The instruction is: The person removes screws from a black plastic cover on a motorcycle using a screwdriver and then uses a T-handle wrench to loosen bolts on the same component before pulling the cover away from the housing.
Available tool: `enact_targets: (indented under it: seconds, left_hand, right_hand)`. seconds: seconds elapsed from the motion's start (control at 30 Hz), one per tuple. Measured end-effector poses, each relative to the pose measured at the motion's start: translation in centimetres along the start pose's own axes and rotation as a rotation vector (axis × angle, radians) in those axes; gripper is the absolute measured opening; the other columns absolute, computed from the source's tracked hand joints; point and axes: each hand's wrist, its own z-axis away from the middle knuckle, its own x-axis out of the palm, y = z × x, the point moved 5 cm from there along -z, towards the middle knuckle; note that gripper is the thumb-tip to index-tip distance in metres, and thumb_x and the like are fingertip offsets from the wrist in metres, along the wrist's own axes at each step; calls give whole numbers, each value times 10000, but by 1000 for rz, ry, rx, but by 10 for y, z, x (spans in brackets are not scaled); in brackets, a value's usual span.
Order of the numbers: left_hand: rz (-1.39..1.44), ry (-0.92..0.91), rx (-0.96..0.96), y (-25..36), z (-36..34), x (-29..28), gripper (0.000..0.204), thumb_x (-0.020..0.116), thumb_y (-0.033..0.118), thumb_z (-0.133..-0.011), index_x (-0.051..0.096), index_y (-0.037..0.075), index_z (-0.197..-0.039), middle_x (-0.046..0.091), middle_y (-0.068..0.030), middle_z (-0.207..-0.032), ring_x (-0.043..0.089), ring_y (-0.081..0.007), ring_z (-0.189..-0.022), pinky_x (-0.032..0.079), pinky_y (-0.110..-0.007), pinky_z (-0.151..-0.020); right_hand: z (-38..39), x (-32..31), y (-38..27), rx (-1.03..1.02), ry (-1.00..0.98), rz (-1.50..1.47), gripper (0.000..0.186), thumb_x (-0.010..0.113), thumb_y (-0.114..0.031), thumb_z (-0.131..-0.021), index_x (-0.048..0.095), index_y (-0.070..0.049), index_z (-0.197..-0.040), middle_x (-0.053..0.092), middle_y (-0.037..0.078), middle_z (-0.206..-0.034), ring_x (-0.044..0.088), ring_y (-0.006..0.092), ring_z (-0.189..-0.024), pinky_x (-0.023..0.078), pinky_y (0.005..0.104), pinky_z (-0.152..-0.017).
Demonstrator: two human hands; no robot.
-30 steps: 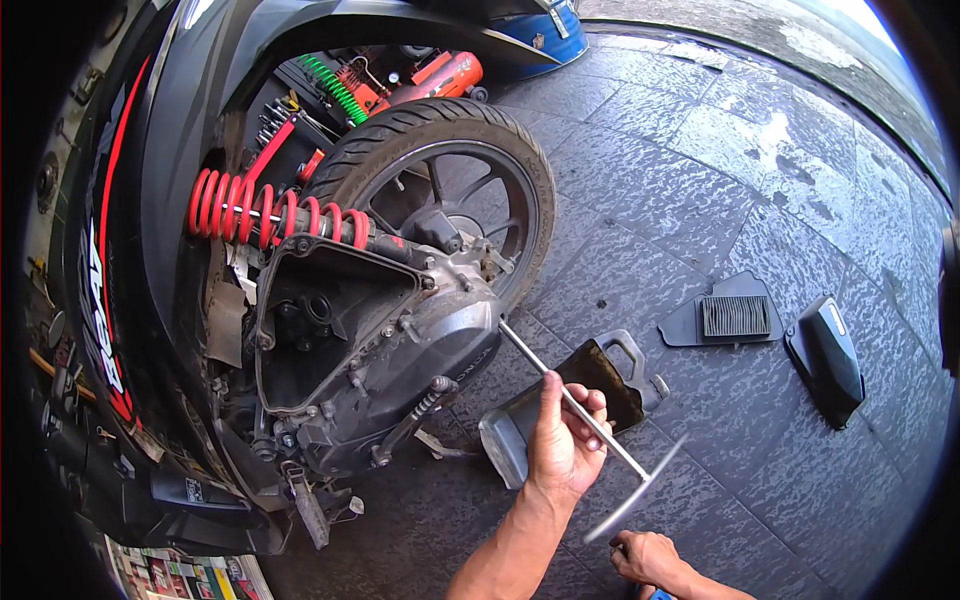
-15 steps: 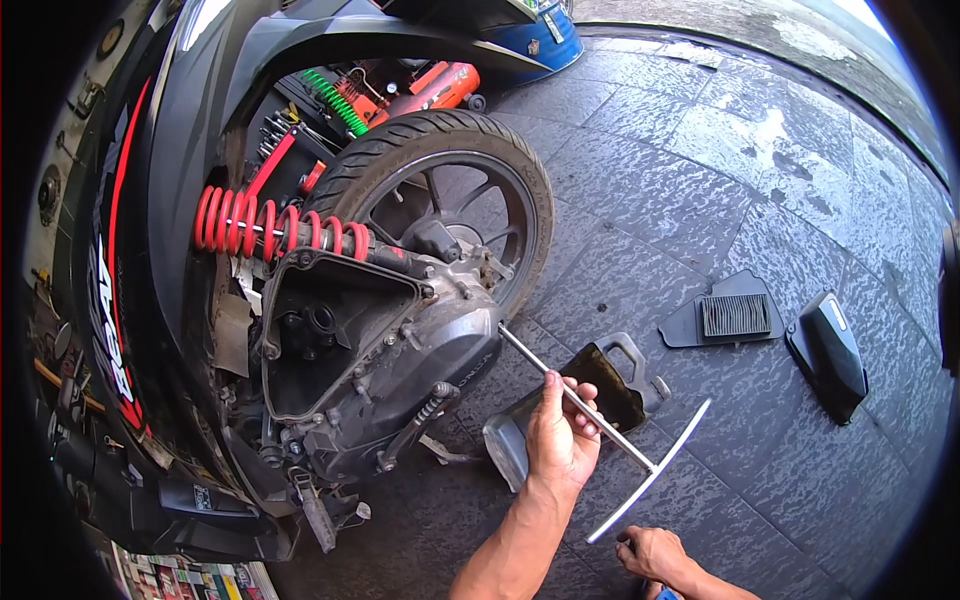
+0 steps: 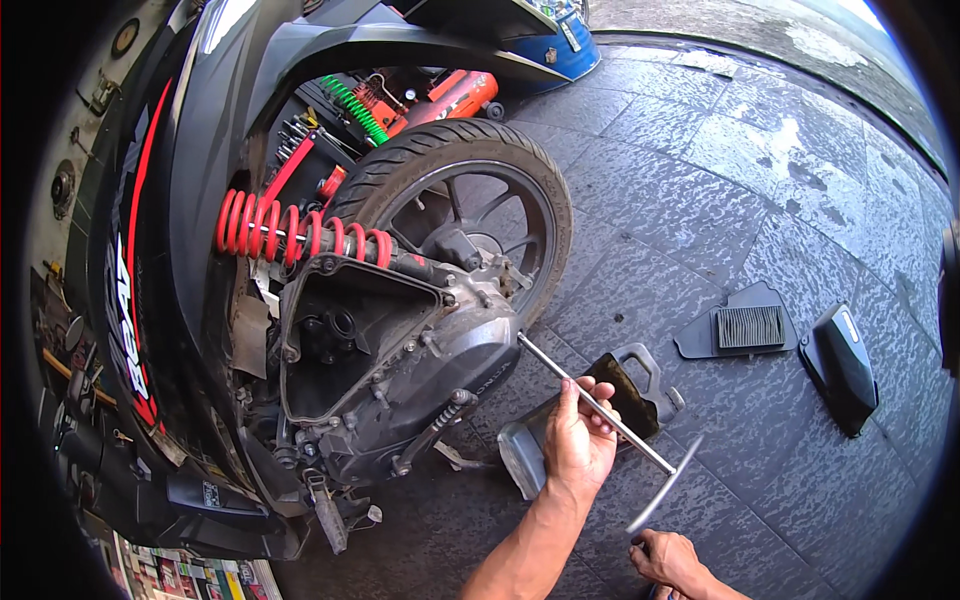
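Observation:
My left hand (image 3: pixel 583 440) is closed around the shaft of a long metal T-handle wrench (image 3: pixel 627 433). The wrench's far end meets the rear edge of the grey engine casing (image 3: pixel 465 345) of a motor scooter, beside the rear wheel (image 3: pixel 557 215); the tip itself is hidden. Below the blurred crossbar, my right hand (image 3: pixel 672 562) has its fingers curled in, close to the bar's lower end. Whether they touch I cannot tell. Under the casing stands a cut-open plastic container (image 3: pixel 525 458) with a handle, partly behind my left hand.
An air filter on its dark cover (image 3: pixel 745 325) and a black plastic cover (image 3: pixel 843 370) lie on the tiled floor at the right. An uncovered black housing (image 3: pixel 350 340) sits below the red shock spring (image 3: pixel 300 232). Behind the wheel are an orange compressor (image 3: pixel 450 100) and a blue drum (image 3: pixel 568 50).
The wrench's crossbar has turned and is now blurred, its lower end nearer my right hand. My left hand keeps its hold on the shaft. The whole view has shifted slightly.

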Motion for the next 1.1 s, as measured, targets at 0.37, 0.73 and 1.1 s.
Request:
enact_targets:
  seconds: [0.37,0.73,1.1]
  left_hand:
    - [51,42,35,3,-13,-2,338,533,426,-959,536,98,-876,507,-32,-700,359,-89,-523,306,-225,-477]
    - [-159,99,32,-15,5,12,436,388,514,-990,448,153,-754,362,22,-555,340,-89,-479,266,-233,-435]
    - [-89,-13,74,16,-1,43,438,409,515,-982,440,154,-738,381,21,-547,346,-86,-476,260,-226,-424]
  right_hand:
    - [1,-5,0,38,-7,-2,309,590,-287,-845,675,-31,-998,701,174,-826,681,354,-800,537,430,-761]
    - [-1,-17,4,36,88,-48,290,591,-271,-835,682,-34,-974,690,174,-770,677,348,-763,537,421,-734]
    - [5,-101,-41,-272,506,-433,503,645,-167,-771,532,21,-1224,596,145,-1046,568,219,-891,459,348,-791]
